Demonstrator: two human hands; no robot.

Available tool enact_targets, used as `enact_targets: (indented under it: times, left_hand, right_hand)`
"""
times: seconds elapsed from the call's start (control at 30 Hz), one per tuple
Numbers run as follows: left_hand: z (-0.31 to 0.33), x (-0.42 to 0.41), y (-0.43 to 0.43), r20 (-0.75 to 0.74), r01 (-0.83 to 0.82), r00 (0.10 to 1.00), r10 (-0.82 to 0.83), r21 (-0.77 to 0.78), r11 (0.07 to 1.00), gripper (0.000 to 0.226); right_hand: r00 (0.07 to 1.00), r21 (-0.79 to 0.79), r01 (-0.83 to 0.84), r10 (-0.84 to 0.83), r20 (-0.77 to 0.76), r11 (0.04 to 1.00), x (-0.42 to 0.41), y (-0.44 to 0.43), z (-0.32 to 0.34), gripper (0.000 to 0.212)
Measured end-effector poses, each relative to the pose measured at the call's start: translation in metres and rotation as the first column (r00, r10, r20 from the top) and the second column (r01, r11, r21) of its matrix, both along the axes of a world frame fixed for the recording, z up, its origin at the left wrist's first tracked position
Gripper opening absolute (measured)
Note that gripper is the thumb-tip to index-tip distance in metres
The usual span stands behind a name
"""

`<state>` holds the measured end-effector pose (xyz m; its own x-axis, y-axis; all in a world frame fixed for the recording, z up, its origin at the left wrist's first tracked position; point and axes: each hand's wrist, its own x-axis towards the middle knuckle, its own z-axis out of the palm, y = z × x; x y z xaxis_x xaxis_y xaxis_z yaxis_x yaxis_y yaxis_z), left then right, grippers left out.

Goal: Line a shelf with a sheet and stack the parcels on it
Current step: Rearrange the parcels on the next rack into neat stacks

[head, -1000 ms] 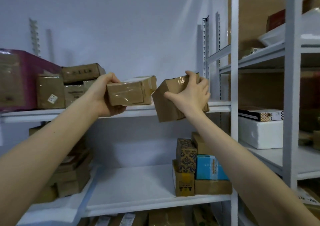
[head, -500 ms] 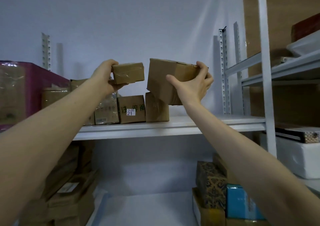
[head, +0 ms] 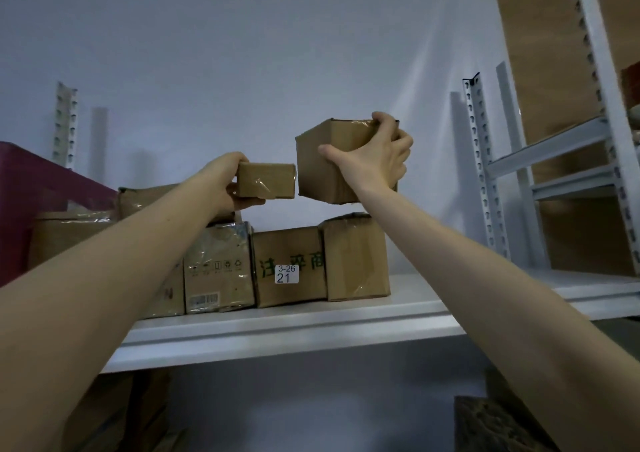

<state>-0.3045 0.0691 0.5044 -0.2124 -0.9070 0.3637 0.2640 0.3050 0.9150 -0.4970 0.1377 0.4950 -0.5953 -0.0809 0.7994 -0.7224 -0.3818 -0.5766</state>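
Observation:
My left hand (head: 221, 184) grips a small flat brown parcel (head: 268, 180) by its left end, holding it above the row of parcels on the white shelf (head: 294, 327). My right hand (head: 375, 160) holds a larger cube-shaped brown parcel (head: 329, 164), tilted, just right of the small one and above a taped box (head: 356, 257). Beside that box stands a box with a "3-26 21" label (head: 289, 266) and a wrinkled box with a barcode (head: 218, 268). Both held parcels hang in the air, clear of the row beneath.
A dark red bin (head: 41, 202) and more brown boxes (head: 69, 233) fill the shelf's left end. Perforated white uprights (head: 479, 160) and a second rack (head: 568, 160) stand at the right. A patterned box (head: 491, 424) sits on the level below.
Both hands have carried their parcels further over the shelf's row of boxes, and the large parcel has turned more upright. My view has tilted upward, so the lower shelf dropped out of sight.

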Motion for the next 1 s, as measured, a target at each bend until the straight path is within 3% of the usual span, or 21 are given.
enact_targets:
  times: [0.13, 0.23, 0.33, 0.4, 0.63, 0.73, 0.8, 1.0]
  left_hand:
    - [-0.007, -0.014, -0.012, 0.061, -0.077, 0.995, 0.079, -0.039, 0.996, 0.013]
    - [-0.01, -0.023, -0.017, 0.222, -0.2, 0.945, 0.24, -0.19, 0.961, 0.052]
    - [-0.018, -0.025, -0.023, 0.421, -0.317, 0.681, 0.599, -0.568, 0.76, 0.086]
    - [-0.025, -0.025, -0.028, 0.403, -0.317, 0.539, 0.739, -0.716, 0.622, 0.078]
    - [-0.034, -0.029, -0.032, 0.295, -0.428, 0.525, 0.798, -0.719, 0.548, 0.066]
    - [-0.041, -0.035, -0.023, 0.291, -0.365, 0.36, 0.886, -0.83, 0.421, 0.065]
    - [-0.043, -0.041, -0.021, 0.306, -0.343, 0.289, 0.907, -0.851, 0.397, 0.06]
    - [-0.047, -0.053, -0.018, 0.175, -0.342, 0.351, 0.92, -0.89, 0.3, 0.039]
  right_hand:
    - [0.995, 0.125, 0.092, -0.086, -0.047, 0.988, 0.01, -0.033, 0.004, 0.098]
    - [0.986, 0.178, 0.148, -0.13, -0.107, 0.973, 0.015, -0.055, -0.001, 0.097]
    - [0.97, 0.188, 0.191, -0.157, -0.183, 0.963, 0.017, -0.064, -0.001, 0.096]
    - [0.963, 0.196, 0.198, -0.153, -0.222, 0.96, 0.018, -0.067, 0.001, 0.094]
    - [0.961, 0.213, 0.16, -0.103, -0.257, 0.964, 0.018, -0.079, -0.004, 0.09]
    - [0.959, 0.208, 0.152, -0.093, -0.267, 0.966, 0.018, -0.079, -0.004, 0.088]
    - [0.965, 0.217, 0.134, -0.077, -0.25, 0.967, 0.018, -0.079, -0.002, 0.087]
    - [0.963, 0.258, 0.099, -0.028, -0.268, 0.961, 0.018, -0.078, -0.001, 0.087]
